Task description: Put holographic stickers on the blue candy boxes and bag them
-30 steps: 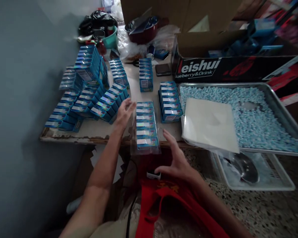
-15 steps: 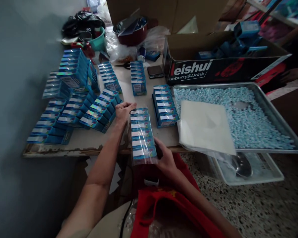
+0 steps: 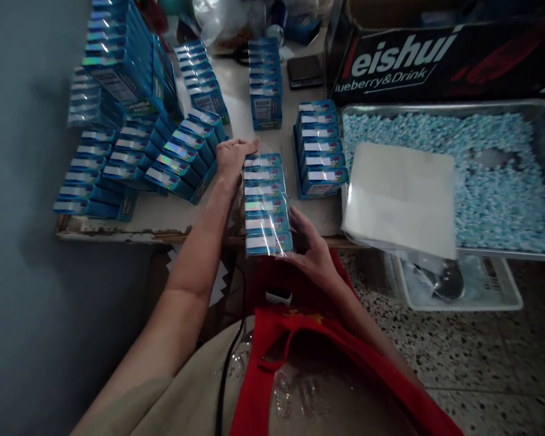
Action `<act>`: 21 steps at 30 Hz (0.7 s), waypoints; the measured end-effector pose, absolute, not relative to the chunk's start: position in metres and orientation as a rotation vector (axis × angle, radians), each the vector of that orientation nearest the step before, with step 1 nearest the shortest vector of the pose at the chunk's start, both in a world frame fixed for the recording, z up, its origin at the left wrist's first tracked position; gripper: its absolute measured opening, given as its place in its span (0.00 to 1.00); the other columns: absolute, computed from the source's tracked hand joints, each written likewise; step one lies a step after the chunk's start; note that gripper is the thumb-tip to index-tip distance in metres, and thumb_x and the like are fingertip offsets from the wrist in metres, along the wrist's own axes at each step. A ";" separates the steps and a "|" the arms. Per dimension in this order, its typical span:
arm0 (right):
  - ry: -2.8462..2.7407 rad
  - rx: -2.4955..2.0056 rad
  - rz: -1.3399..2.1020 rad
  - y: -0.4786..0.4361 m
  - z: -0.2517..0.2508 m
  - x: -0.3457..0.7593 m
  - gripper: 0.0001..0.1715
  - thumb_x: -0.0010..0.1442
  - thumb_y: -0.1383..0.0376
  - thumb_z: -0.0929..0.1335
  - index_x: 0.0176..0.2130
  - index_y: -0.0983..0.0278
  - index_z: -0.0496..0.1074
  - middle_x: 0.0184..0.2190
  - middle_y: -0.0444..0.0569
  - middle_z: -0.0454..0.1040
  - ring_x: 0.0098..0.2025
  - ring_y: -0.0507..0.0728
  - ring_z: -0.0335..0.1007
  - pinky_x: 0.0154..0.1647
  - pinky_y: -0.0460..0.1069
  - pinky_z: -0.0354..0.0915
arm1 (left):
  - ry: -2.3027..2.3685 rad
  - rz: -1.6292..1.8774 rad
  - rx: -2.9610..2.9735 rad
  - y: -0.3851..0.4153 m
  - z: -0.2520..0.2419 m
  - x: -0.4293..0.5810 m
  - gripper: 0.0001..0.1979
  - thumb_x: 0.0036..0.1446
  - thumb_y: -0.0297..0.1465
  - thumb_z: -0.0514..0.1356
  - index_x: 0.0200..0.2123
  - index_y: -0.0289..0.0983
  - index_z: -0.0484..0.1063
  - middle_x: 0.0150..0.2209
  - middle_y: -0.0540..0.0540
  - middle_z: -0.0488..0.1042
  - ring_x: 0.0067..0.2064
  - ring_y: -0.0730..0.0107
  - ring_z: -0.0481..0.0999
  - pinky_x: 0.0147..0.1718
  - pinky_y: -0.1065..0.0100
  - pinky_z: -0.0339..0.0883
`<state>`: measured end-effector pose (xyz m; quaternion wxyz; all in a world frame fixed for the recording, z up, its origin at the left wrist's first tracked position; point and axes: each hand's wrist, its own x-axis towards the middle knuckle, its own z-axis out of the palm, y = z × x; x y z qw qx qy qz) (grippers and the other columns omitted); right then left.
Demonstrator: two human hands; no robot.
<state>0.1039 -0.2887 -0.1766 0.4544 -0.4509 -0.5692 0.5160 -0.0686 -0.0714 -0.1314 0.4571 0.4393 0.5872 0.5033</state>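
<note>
Pack of blue boxes (image 3: 267, 206), clock centre: inside clear film (image 3: 269, 225), far end apparently loose. Left hand (image 3: 231, 160), eleven o'clock, pinches film; right hand (image 3: 317, 257), four o'clock, cups the near corner. Row of boxes (image 3: 322, 147), two o'clock: seemingly unwrapped.

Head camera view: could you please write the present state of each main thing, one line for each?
Pack of blue boxes: one row, covered by clear film
Left hand: fingers together at the pack's far end
Right hand: curled at its near end
Metal tray: spread with pale blue pieces
Paper sheet: lying over part of them
Black carton: open on top
Dark scoop: lying in the white bin
Table edge: chipped
</note>
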 end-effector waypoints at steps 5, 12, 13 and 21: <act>-1.623 -1.346 0.684 -0.306 -0.168 0.101 0.18 0.66 0.54 0.72 0.55 0.47 0.80 0.65 0.45 0.74 0.68 0.67 0.69 0.70 0.69 0.66 | 1.357 1.235 1.027 -0.069 -0.140 -0.074 0.16 0.55 0.33 0.73 0.23 0.35 0.71 0.25 0.50 0.71 0.27 0.74 0.69 0.29 0.70 0.64; -1.700 -1.309 0.181 -0.316 -0.161 0.098 0.15 0.68 0.66 0.70 0.50 0.52 0.83 0.41 0.46 0.86 0.39 0.56 0.84 0.40 0.51 0.80 | 1.302 1.443 1.317 -0.115 -0.151 -0.107 0.33 0.52 0.55 0.71 0.55 0.43 0.74 0.51 0.43 0.78 0.56 0.58 0.77 0.56 0.61 0.73; -1.699 -1.270 0.134 -0.317 -0.159 0.098 0.17 0.68 0.69 0.70 0.52 0.54 0.82 0.41 0.46 0.86 0.39 0.55 0.84 0.40 0.50 0.79 | 1.320 1.442 1.373 -0.129 -0.152 -0.112 0.35 0.53 0.57 0.70 0.57 0.44 0.72 0.55 0.42 0.76 0.60 0.56 0.76 0.60 0.59 0.70; -1.561 -1.397 0.389 -0.338 -0.134 0.108 0.22 0.69 0.66 0.65 0.59 0.55 0.76 0.49 0.49 0.83 0.50 0.59 0.81 0.54 0.57 0.76 | 1.362 1.308 1.106 -0.209 -0.172 -0.130 0.37 0.59 0.57 0.65 0.62 0.39 0.69 0.63 0.35 0.72 0.66 0.53 0.73 0.67 0.55 0.65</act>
